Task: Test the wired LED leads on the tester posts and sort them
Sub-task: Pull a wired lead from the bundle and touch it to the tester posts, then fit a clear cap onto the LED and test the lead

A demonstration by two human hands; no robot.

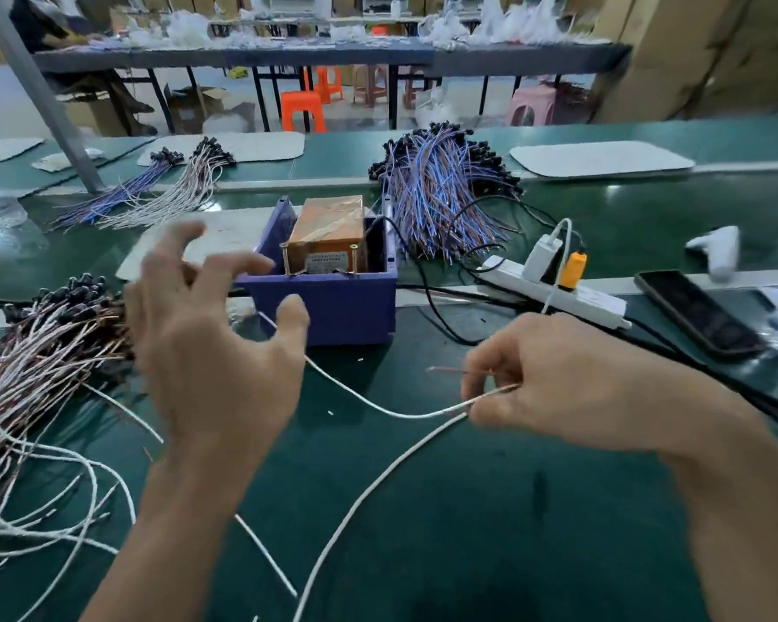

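Right hand point(558, 379) low at centre-right over the green bench point(490, 509), fingertips pinched together on a wired lead point(405, 415). One white strand of it sags left and up toward the tester, another white strand drops down toward the near edge, and a thin brown end pokes out left of the fingers. Left hand point(212, 352) is up in the air, fingers spread wide apart and blurred, gripping nothing. The white strand passes behind its thumb, and I can't tell if it touches. Tester is a blue box point(333, 307) at bench centre with an orange-brown unit point(329, 231) inside. Two brass posts point(284, 260) stand at the unit's front corners, nothing on them that I can make out. Big tangled pile of white and brown leads point(41, 352) with black heads lies left of the left hand, loose white strands spilling toward the near edge. Blue-and-brown pile point(441, 195) sits behind the box to the right. Two small bundles are far left, one blue point(117, 197), one whitish point(180, 190), side by side. White power strip point(562, 298) is right of the box, with a white charger point(542, 258) and an orange plug point(575, 269) plugged into it. Dark phone point(697, 314) lies flat further right. Black cables run across the bench between the box and the strip.
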